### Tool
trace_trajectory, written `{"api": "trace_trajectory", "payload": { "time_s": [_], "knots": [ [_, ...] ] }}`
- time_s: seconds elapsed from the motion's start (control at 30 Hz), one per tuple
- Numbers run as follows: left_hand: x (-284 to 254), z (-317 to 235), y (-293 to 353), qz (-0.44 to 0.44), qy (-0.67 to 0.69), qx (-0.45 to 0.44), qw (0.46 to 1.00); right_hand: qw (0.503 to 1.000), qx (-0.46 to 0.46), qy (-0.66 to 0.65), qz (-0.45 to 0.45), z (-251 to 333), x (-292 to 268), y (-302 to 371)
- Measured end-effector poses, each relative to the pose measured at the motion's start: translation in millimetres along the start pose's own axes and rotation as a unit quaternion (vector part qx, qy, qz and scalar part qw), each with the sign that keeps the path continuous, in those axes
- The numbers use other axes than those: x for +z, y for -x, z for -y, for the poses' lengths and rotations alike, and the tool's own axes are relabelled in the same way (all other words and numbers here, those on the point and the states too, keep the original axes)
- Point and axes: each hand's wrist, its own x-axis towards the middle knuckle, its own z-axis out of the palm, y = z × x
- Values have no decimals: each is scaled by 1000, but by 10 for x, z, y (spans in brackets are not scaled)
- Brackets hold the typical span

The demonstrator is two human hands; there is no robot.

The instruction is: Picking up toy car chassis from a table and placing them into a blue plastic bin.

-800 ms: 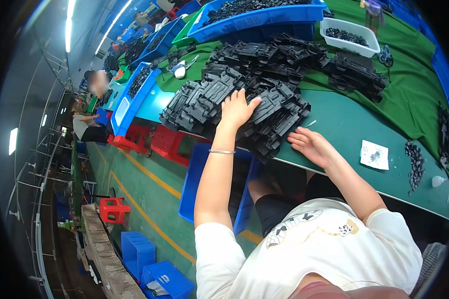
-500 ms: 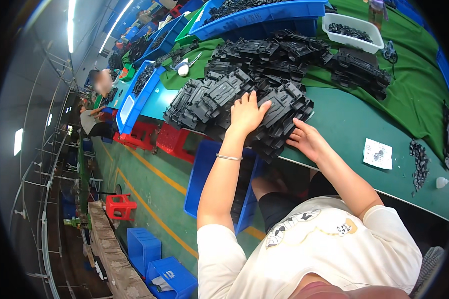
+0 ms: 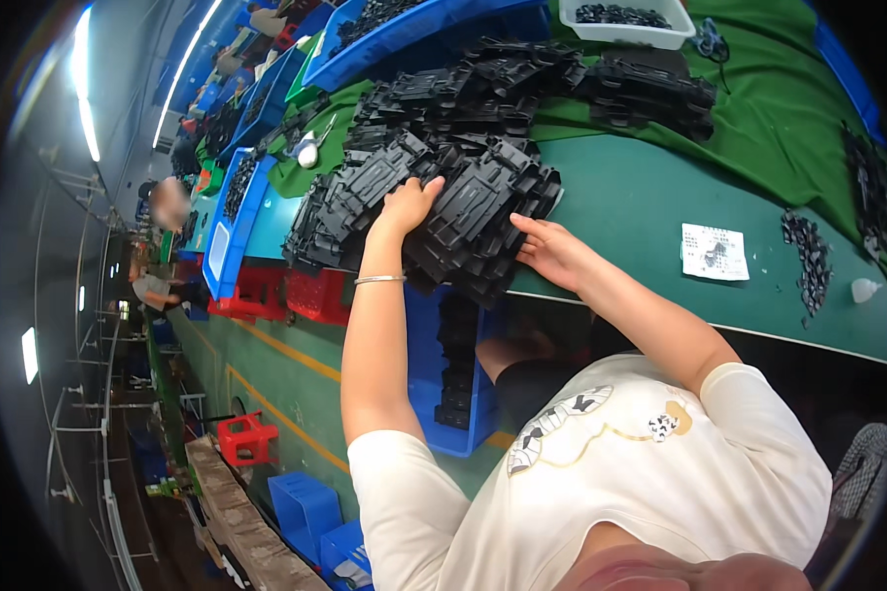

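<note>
A tight row of nested black moulded plastic trays (image 3: 360,192) leans along the near table edge. Beside it on the right slants a second stack of the same plastic trays (image 3: 488,202), its lower end hanging over the edge. My left hand (image 3: 409,209), with a bangle on the wrist, reaches between the two stacks; its thumb stands apart and its fingertips are partly hidden by the parts. At the right side of the second stack is my right hand (image 3: 554,252), palm turned inward, fingers stretched out and fingertips at the parts' edge.
More black plastic trays (image 3: 650,94) lie on the green cloth (image 3: 769,118) behind. A white tub (image 3: 626,30) and blue bins (image 3: 235,222) hold small black parts. On the right are a printed paper (image 3: 715,253) and loose black pieces (image 3: 806,264). Below stands a blue crate (image 3: 424,345).
My left hand has gone from lying on top of the parts into the gap between the stacks. My right hand stays at the stack's right side. The whole view has shifted.
</note>
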Motion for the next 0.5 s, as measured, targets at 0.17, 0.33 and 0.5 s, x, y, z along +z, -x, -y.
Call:
{"api": "trace_trajectory", "payload": {
  "time_s": [0.17,0.33,0.5],
  "knots": [
    [29,214,-108,-14,151,48,987,995,22,25,-89,-46,-154,-97],
    [63,303,-107,-26,149,32,988,993,-7,51,-103,23,-157,49],
    [89,190,-46,118,225,-12,967,997,-16,54,-48,168,-72,223]
  ]
}}
